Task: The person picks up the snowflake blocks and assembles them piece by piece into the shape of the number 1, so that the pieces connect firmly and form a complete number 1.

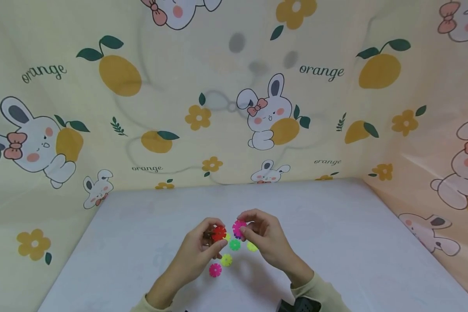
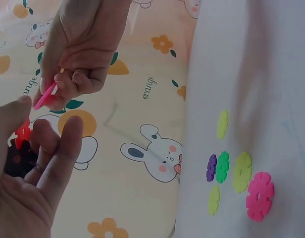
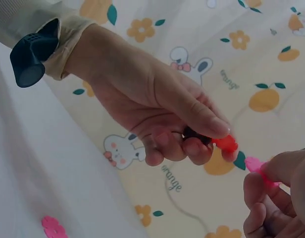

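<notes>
My left hand [image 1: 196, 247] pinches a notched red plastic disc [image 1: 219, 233] between thumb and fingers. Behind it, the same hand holds a black disc [image 2: 18, 157]; whether the two are joined I cannot tell. A pink notched disc [image 1: 239, 228] is gripped between the thumb and fingers of my right hand [image 1: 271, 238]. Both hands are raised above the table, with their discs close together but apart. Below them lie another pink disc [image 2: 260, 196], a green disc [image 1: 235, 245], a purple disc [image 2: 211, 167] and several yellow discs [image 1: 226, 260].
The white tabletop [image 1: 140, 242] stretches out on both sides of the hands. Behind and beside it hangs a cream curtain [image 1: 226, 143] printed with rabbits, oranges and flowers. A dark device [image 3: 31, 62] is worn at the left wrist.
</notes>
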The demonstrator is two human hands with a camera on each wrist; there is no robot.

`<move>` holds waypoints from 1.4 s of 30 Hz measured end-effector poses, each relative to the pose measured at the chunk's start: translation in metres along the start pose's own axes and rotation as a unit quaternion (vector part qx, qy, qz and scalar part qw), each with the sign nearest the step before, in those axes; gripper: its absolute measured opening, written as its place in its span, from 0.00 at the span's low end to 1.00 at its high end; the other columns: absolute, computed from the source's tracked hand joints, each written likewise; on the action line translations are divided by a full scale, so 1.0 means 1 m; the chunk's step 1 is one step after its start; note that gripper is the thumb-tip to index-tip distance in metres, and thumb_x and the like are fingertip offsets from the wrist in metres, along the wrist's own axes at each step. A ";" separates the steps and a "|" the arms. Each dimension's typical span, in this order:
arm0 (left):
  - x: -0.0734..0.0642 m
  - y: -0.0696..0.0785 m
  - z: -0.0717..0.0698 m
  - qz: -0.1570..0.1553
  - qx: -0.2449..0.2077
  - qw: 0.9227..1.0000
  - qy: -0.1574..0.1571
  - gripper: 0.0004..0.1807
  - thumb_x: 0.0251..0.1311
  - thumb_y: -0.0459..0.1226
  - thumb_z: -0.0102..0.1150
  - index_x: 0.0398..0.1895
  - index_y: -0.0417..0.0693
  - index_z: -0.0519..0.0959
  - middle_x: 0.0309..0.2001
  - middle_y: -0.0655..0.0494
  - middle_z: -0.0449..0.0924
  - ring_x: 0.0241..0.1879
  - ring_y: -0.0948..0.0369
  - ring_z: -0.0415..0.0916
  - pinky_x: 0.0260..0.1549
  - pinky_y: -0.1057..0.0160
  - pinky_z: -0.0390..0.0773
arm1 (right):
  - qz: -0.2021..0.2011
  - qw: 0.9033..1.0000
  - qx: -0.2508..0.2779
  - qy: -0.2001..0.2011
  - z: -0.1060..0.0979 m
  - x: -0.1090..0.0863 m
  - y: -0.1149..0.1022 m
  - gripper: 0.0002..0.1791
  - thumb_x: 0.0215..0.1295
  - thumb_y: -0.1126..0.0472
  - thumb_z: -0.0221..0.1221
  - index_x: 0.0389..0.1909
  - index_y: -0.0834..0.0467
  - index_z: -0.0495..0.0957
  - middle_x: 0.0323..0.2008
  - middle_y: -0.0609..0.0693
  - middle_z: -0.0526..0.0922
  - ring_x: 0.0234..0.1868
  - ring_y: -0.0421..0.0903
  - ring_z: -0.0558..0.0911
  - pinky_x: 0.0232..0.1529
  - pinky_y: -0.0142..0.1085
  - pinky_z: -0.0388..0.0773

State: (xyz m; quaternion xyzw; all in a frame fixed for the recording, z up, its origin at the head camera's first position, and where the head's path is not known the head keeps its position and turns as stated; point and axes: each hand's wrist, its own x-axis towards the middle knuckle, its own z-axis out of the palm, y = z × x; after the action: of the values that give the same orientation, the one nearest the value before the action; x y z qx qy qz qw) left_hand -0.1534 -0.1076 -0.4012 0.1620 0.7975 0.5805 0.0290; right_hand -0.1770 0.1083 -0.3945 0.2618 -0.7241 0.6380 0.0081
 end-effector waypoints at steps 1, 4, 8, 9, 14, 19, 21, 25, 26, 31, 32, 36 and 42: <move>0.000 0.000 0.000 0.002 0.002 1.000 -0.003 0.21 0.64 0.39 0.67 0.57 0.47 0.73 0.41 0.46 0.79 0.30 0.61 0.81 0.32 0.70 0.84 | 0.000 1.000 -0.006 0.002 0.000 0.000 0.000 0.11 0.69 0.70 0.60 0.50 0.67 0.77 0.41 0.66 0.83 0.31 0.40 0.83 0.36 0.33 0.85; 0.000 0.000 0.001 0.006 0.004 1.000 -0.007 0.21 0.64 0.38 0.67 0.57 0.46 0.73 0.41 0.47 0.79 0.31 0.62 0.81 0.32 0.70 0.84 | -0.002 1.000 -0.015 0.007 0.001 0.000 0.000 0.10 0.68 0.70 0.61 0.49 0.66 0.78 0.39 0.65 0.84 0.32 0.43 0.83 0.36 0.33 0.85; 0.000 0.000 0.000 0.020 0.008 1.000 -0.011 0.20 0.64 0.35 0.67 0.57 0.46 0.74 0.39 0.48 0.80 0.30 0.63 0.81 0.32 0.68 0.85 | -0.010 1.000 -0.023 0.013 0.001 -0.001 0.001 0.08 0.69 0.69 0.61 0.46 0.65 0.80 0.39 0.64 0.86 0.34 0.41 0.84 0.38 0.34 0.85; 0.000 -0.001 0.000 0.024 0.009 1.000 -0.012 0.20 0.64 0.35 0.67 0.57 0.46 0.75 0.39 0.48 0.80 0.29 0.63 0.81 0.31 0.68 0.85 | -0.012 0.999 -0.029 0.014 0.001 -0.001 0.002 0.08 0.69 0.68 0.61 0.46 0.65 0.81 0.39 0.63 0.86 0.34 0.40 0.84 0.38 0.33 0.85; 0.000 -0.004 0.001 0.033 0.005 0.999 -0.016 0.19 0.63 0.35 0.67 0.56 0.45 0.75 0.37 0.47 0.79 0.26 0.64 0.80 0.29 0.66 0.85 | -0.035 0.998 -0.059 0.012 0.003 -0.001 0.004 0.07 0.69 0.67 0.61 0.44 0.61 0.84 0.39 0.57 0.88 0.37 0.39 0.83 0.42 0.33 0.82; -0.001 -0.004 0.002 0.035 -0.001 0.999 -0.020 0.18 0.64 0.33 0.66 0.56 0.44 0.75 0.37 0.48 0.79 0.24 0.66 0.77 0.28 0.65 0.85 | -0.047 0.997 -0.067 0.001 0.004 -0.002 0.004 0.08 0.70 0.67 0.61 0.46 0.59 0.84 0.40 0.55 0.88 0.38 0.39 0.83 0.42 0.32 0.81; -0.001 -0.004 0.002 0.035 0.000 0.999 -0.019 0.18 0.64 0.33 0.65 0.56 0.44 0.75 0.37 0.48 0.79 0.23 0.67 0.77 0.27 0.65 0.85 | -0.046 0.997 -0.070 0.001 0.004 -0.003 0.003 0.09 0.70 0.67 0.61 0.48 0.59 0.84 0.41 0.55 0.88 0.38 0.39 0.83 0.42 0.32 0.81; 0.000 -0.003 0.003 0.036 -0.002 0.999 -0.014 0.19 0.65 0.36 0.66 0.57 0.44 0.75 0.38 0.48 0.79 0.23 0.65 0.78 0.27 0.66 0.84 | -0.040 0.996 -0.076 0.012 0.005 -0.002 0.002 0.11 0.68 0.65 0.64 0.50 0.59 0.83 0.42 0.54 0.87 0.39 0.39 0.83 0.43 0.32 0.82; 0.000 -0.003 0.003 0.036 -0.004 0.999 -0.012 0.19 0.65 0.36 0.66 0.57 0.43 0.75 0.38 0.47 0.79 0.23 0.64 0.78 0.26 0.65 0.84 | -0.038 0.996 -0.078 0.016 0.005 -0.002 0.001 0.11 0.67 0.65 0.64 0.49 0.59 0.83 0.42 0.54 0.87 0.39 0.39 0.83 0.43 0.32 0.82; 0.001 -0.004 0.004 0.029 -0.016 0.999 -0.006 0.20 0.65 0.37 0.66 0.57 0.42 0.75 0.40 0.46 0.80 0.22 0.58 0.79 0.25 0.65 0.84 | -0.038 0.996 -0.073 0.021 0.006 -0.001 0.001 0.06 0.67 0.65 0.65 0.43 0.58 0.83 0.39 0.54 0.88 0.38 0.40 0.84 0.45 0.33 0.83; 0.001 -0.004 0.004 0.027 -0.018 0.999 -0.004 0.20 0.65 0.37 0.66 0.57 0.41 0.75 0.40 0.46 0.80 0.22 0.58 0.79 0.25 0.66 0.84 | -0.040 0.996 -0.072 0.020 0.006 -0.001 0.001 0.05 0.67 0.65 0.64 0.43 0.58 0.84 0.38 0.54 0.88 0.38 0.40 0.85 0.45 0.33 0.83; 0.001 -0.005 0.004 0.013 -0.018 1.000 0.003 0.19 0.65 0.35 0.66 0.57 0.43 0.75 0.40 0.46 0.80 0.22 0.63 0.78 0.25 0.67 0.84 | -0.041 0.997 -0.068 0.013 0.006 -0.001 0.001 0.04 0.68 0.65 0.64 0.41 0.58 0.84 0.37 0.53 0.89 0.37 0.41 0.86 0.45 0.34 0.83; 0.003 -0.006 0.004 0.005 -0.010 1.000 0.008 0.18 0.65 0.34 0.65 0.56 0.43 0.75 0.40 0.47 0.80 0.22 0.64 0.77 0.25 0.68 0.83 | -0.028 0.997 -0.066 0.003 0.005 -0.001 0.001 0.04 0.67 0.64 0.65 0.41 0.58 0.84 0.38 0.54 0.89 0.37 0.40 0.86 0.41 0.35 0.83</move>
State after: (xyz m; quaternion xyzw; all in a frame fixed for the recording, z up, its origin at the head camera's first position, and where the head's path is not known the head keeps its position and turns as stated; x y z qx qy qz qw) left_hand -0.1566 -0.1049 -0.4078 0.1611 0.7907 0.5902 0.0209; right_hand -0.1745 0.1039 -0.3968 0.2791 -0.7571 0.5889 0.0449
